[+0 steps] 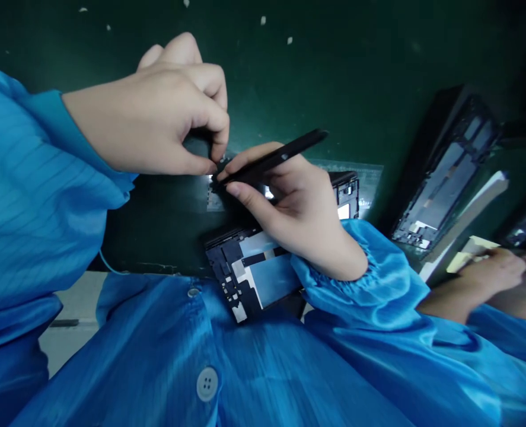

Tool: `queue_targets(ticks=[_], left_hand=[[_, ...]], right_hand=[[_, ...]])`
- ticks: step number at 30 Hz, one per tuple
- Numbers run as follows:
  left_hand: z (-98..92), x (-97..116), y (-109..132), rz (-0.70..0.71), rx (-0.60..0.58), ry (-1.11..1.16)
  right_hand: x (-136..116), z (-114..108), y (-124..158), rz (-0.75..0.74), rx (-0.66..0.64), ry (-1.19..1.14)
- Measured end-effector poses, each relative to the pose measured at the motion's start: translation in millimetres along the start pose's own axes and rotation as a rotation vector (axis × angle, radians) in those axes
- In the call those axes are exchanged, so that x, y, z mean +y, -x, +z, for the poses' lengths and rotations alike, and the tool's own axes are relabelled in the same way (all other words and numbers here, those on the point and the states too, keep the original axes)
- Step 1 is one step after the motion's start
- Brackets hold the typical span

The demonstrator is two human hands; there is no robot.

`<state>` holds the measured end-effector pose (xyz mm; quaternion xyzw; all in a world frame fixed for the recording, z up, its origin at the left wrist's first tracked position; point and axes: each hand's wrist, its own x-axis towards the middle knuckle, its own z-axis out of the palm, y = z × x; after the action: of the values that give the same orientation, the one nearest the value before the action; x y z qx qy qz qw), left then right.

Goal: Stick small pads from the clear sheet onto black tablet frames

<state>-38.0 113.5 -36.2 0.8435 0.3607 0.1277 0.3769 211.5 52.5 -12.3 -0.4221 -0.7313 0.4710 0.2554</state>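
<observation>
My left hand (169, 107) is closed in a pinch, thumb and forefinger together at a small dark part whose kind I cannot make out. Close beside those fingertips, my right hand (298, 201) grips slim black tweezers (284, 155), slanting down to the left with their tips at the same spot. Beneath both hands lies a clear plastic sheet (372, 178). A black phone frame (350, 193) shows on it, partly covered by my right hand. Nearer my body, a phone housing (267, 279) rests tilted at the table edge, partly hidden by my right wrist and sleeve.
At the right, a stack of phone housings (449, 172) stands on the dark green table (356, 71), with a long pale strip (467, 219) alongside. Another person's hand (489, 276) is at a yellowish piece (469, 254). White scraps (263, 21) dot the far table.
</observation>
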Motion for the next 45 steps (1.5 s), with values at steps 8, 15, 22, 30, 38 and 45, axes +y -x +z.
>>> queue_targets(ticks=[8,15,22,30,38,45], left_hand=[[-1.9,3.0,-0.2,0.016,-0.013,-0.075],[-0.6,6.2,-0.7,-0.006,0.005,-0.088],[0.3,-1.4,-1.3,-0.009,0.009,-0.002],[1.9,0.2,-3.0,-0.057,0.031,0.024],[1.4,-0.3,-1.0,-0.056,0.036,-0.123],[-2.3,6.4,-2.4,-0.067,-0.019,-0.150]], right_hand=[[3.7,6.4,2.4,-0.051,0.020,0.059],[-6.5,-1.4,7.3,0.046,0.008,-0.052],[-9.8,20.0,87.4,0.113,0.593,-0.096],[1.8,36.4,92.1,-0.025,0.580,-0.012],[-22.7,10.3,73.5,-0.137,0.308,0.254],[-0.8,-2.4,1.2,-0.167,-0.049,0.191]])
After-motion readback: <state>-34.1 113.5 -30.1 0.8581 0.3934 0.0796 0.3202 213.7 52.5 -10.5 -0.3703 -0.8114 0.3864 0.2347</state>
